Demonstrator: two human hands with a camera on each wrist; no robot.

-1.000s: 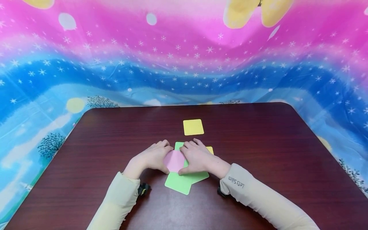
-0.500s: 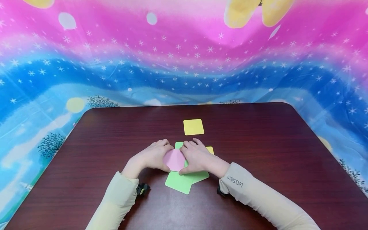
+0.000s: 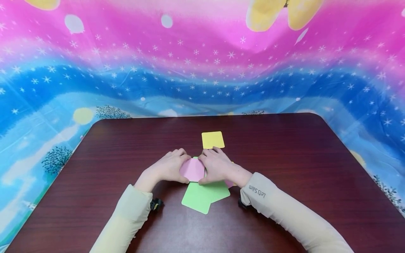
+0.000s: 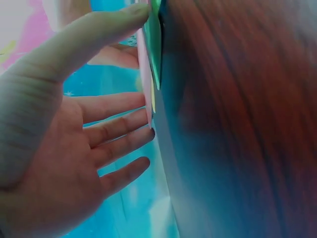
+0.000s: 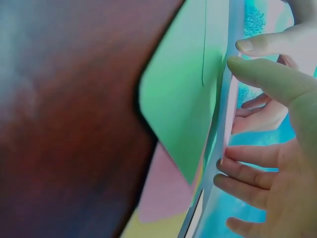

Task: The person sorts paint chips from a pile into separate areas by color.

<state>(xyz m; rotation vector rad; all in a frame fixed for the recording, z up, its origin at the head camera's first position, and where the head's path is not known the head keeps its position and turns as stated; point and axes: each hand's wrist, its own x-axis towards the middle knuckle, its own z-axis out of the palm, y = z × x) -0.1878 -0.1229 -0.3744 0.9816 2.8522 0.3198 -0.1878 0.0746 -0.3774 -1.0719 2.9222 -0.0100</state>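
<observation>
pink card [image 3: 192,170]: dead center-ish of the head view, just below the middle, over some green cards [image 3: 197,198]
left hand [image 3: 169,167]: kinda arched, thumb low and fingers high, pinching the card's left side
right hand [image 3: 216,165]: pretty much mirrored, pinching the right side
hard to see: card's side edges are covered by fingers; whatever's under the right wrist is mostly blocked
sleeves [image 3: 126,214]: cut off at the bottom of frame

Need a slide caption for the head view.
Left hand and right hand hold a pink card over green cards, a yellow card lying beyond.
</observation>
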